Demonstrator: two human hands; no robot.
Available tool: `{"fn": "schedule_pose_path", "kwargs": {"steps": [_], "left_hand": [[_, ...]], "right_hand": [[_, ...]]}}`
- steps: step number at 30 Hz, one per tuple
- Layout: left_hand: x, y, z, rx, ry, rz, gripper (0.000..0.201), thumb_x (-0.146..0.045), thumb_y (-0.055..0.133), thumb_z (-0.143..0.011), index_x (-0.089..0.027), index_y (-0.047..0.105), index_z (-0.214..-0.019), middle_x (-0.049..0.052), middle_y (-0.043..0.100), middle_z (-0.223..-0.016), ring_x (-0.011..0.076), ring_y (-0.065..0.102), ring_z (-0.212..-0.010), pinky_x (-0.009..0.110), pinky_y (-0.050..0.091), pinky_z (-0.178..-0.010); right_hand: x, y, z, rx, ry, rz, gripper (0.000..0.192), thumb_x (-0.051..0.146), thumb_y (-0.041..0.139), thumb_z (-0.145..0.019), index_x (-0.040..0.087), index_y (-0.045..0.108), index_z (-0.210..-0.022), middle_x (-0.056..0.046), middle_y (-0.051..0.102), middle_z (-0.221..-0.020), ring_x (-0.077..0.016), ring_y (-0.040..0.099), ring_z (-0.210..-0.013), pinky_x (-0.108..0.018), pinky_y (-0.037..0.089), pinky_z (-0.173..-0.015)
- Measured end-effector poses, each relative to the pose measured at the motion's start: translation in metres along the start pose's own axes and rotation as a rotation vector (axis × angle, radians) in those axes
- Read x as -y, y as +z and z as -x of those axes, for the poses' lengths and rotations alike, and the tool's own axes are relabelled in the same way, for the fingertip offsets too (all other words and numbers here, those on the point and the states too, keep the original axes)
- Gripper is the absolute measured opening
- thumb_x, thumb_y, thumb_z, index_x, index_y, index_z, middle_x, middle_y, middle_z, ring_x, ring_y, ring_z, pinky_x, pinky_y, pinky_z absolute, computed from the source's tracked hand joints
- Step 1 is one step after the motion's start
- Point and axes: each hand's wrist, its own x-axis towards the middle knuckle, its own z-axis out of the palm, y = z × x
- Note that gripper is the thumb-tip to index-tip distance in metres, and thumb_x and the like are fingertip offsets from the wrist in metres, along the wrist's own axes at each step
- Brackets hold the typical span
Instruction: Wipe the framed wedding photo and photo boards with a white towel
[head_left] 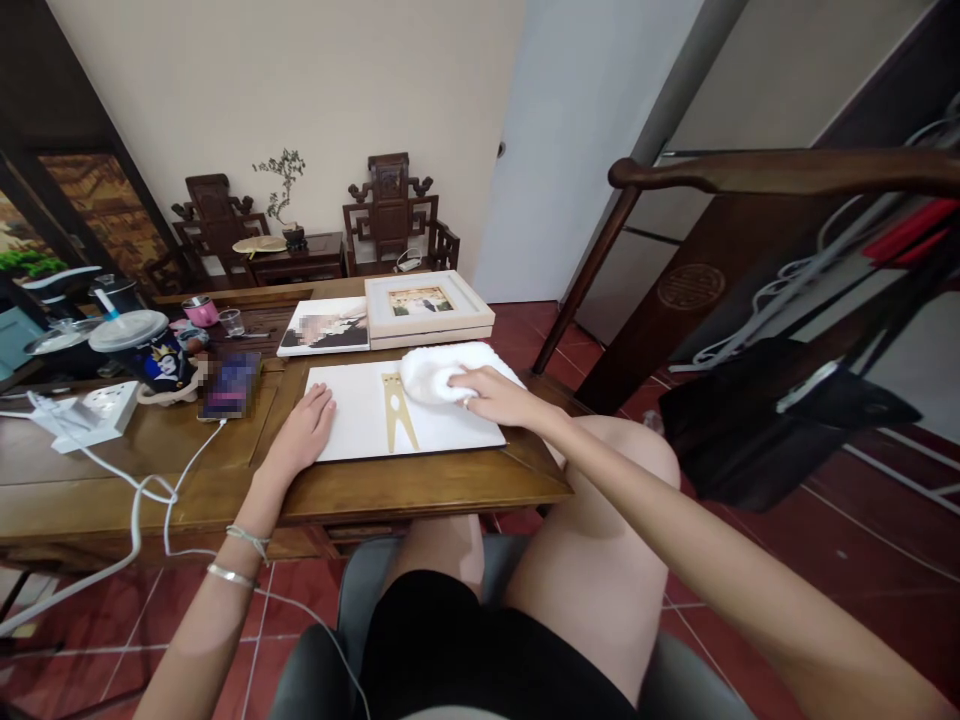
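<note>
right hand presses a white cloth on a white album cover, left hand steadies it.
i see my right fingers curled around the cloth at the cover's far right part, beside its gold motif. my left hand is released, lying flat with the palm down on the cover's left edge. the cover lies flat on the wooden desk, in front of a framed photo and near a phone.

Left hand flat, palm down, fingers extended (wrist braceleted); right hand outstretched, fingers curled downward.
</note>
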Motion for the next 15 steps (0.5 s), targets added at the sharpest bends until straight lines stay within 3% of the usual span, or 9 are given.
{"fn": "schedule_pose_path", "kwargs": {"steps": [3,7,11,15], "left_hand": [[-0.001,-0.001,0.000,0.002,0.005,-0.006,0.060,-0.050,0.024,-0.098,-0.010,0.058,-0.127,0.018,0.051,-0.145,0.0277,0.039,-0.141,0.046,0.026,-0.120],[-0.002,-0.001,0.000,0.002,0.005,-0.010,0.062,-0.052,0.023,-0.098,-0.009,0.058,-0.127,0.019,0.051,-0.144,0.0278,0.040,-0.141,0.044,0.026,-0.120],[-0.003,-0.001,0.001,0.008,0.007,-0.016,0.062,-0.050,0.023,-0.098,-0.007,0.058,-0.127,0.020,0.050,-0.144,0.0283,0.039,-0.141,0.045,0.026,-0.120],[-0.002,-0.001,0.001,0.001,0.008,-0.016,0.054,-0.045,0.026,-0.098,-0.012,0.058,-0.127,0.016,0.051,-0.145,0.0281,0.039,-0.141,0.047,0.027,-0.119]], "right_hand": [[-0.009,0.002,-0.021,-0.044,0.036,0.019,0.018,0.015,0.044,-0.072,0.019,0.061,-0.072,-0.003,0.059,-0.068,-0.0232,0.055,-0.075,-0.035,0.044,-0.079],[-0.007,0.005,-0.023,-0.040,0.011,0.097,0.022,0.013,0.043,-0.074,0.019,0.064,-0.075,-0.003,0.057,-0.064,-0.0237,0.054,-0.073,-0.038,0.042,-0.088],[0.008,0.008,0.001,0.001,-0.016,0.160,0.026,0.009,0.042,-0.072,0.019,0.065,-0.081,-0.003,0.058,-0.063,-0.0256,0.055,-0.072,-0.043,0.042,-0.092],[0.035,0.003,0.037,0.042,-0.034,0.159,0.028,0.004,0.042,-0.067,0.021,0.062,-0.077,-0.005,0.063,-0.070,-0.0279,0.061,-0.083,-0.043,0.043,-0.093]]}}
